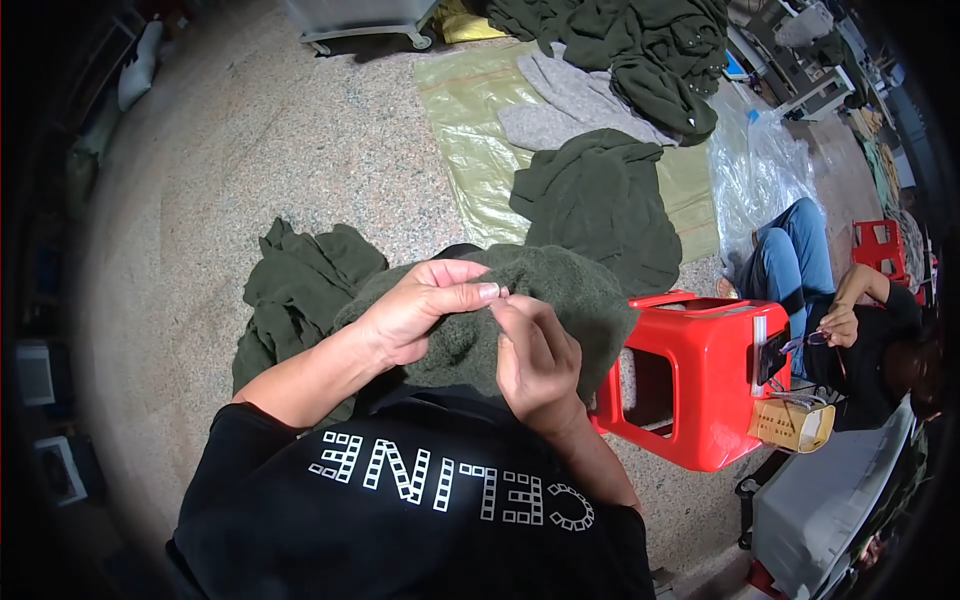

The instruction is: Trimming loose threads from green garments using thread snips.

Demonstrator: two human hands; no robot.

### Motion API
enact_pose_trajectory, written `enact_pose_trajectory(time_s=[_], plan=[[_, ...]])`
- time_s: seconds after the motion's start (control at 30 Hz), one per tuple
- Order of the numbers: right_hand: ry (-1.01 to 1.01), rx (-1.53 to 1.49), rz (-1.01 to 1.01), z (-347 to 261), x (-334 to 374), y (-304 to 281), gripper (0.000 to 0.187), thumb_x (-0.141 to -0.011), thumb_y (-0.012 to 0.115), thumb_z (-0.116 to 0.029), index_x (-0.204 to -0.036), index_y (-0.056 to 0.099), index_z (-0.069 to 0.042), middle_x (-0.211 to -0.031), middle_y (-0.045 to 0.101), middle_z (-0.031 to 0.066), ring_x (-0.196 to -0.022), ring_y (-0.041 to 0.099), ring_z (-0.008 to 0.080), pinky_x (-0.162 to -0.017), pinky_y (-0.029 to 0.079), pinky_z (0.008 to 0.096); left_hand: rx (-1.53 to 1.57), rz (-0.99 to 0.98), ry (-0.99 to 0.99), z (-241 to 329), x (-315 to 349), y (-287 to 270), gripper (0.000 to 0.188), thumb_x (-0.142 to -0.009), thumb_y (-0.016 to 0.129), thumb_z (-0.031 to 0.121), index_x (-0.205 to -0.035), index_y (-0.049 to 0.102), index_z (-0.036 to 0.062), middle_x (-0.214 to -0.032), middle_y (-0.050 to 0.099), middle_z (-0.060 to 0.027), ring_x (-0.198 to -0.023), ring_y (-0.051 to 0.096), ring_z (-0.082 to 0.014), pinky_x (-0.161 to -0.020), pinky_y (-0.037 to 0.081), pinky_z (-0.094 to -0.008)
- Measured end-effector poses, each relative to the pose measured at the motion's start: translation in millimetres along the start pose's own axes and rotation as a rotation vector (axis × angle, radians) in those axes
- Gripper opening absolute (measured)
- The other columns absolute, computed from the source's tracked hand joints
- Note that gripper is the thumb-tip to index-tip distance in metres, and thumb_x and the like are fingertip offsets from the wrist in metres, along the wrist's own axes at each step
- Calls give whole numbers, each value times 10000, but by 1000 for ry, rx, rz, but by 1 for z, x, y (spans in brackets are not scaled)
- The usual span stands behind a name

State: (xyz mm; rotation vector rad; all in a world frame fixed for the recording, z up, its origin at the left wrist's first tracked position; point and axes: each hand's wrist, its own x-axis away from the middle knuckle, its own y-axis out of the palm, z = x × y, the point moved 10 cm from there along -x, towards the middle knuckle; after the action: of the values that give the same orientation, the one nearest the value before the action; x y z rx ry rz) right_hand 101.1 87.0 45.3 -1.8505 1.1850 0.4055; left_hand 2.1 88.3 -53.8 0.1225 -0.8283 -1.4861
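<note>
A dark green fuzzy garment (575,290) lies bunched over my lap, under both hands. My left hand (425,305) is closed in a pinch, thumb on top, with its fingertips at the garment's upper folds. My right hand (538,355) is closed too, thumb and forefinger pinched together and the other fingers curled in. The fingertips of both hands meet just above the cloth. What lies between them is too small to make out.
A red plastic stool (690,385) stands at my right with a yellow container (795,425) at its side. Another person in jeans (790,255) sits beyond it. More green garments (610,205) lie ahead on a yellow-green sheet (455,125). A grey wheeled bin (360,15) is farther off.
</note>
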Motion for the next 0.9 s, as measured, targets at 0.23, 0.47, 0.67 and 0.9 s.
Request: enact_pose_trajectory(time_s=[0.23, 0.47, 0.67, 0.9], plan=[[-13, 71, 104, 2, 8, -11, 317, -622, 543, 102, -928, 562, 23, -862, 592, 147, -721, 613, 288, -593, 508, 319, 37, 15, 36, 1, 4, 3, 158, -812, 618, 45, -966, 617, 11, -918, 641, -48, -843, 588, -87, -783, 457, -211], [-27, 62, 88, 0, 7, -10, 311, -620, 558, 80, -927, 564, 27, -864, 595, 150, -720, 615, 293, -601, 509, 325, -7, 32, 143, 11, 6, 5, 164, -803, 611, 22, -963, 622, -11, -881, 648, -58, -777, 595, -89, -730, 472, -207], [-21, 51, 78, 1, 8, -10, 287, -625, 559, 67, -910, 571, 41, -846, 584, 160, -705, 608, 298, -603, 508, 331, -273, 53, 258, 24, 12, 6, 169, -780, 630, -12, -949, 622, -22, -871, 629, -50, -760, 580, -83, -713, 458, -199], [104, -88, 15, 13, 7, -5, 243, -642, 521, 106, -868, 577, 34, -898, 548, 170, -724, 585, 260, -597, 487, 303, -852, -72, 573, 54, 21, 31, 150, -744, 613, -50, -893, 617, -25, -824, 604, -66, -757, 568, -125, -660, 448, -238]])
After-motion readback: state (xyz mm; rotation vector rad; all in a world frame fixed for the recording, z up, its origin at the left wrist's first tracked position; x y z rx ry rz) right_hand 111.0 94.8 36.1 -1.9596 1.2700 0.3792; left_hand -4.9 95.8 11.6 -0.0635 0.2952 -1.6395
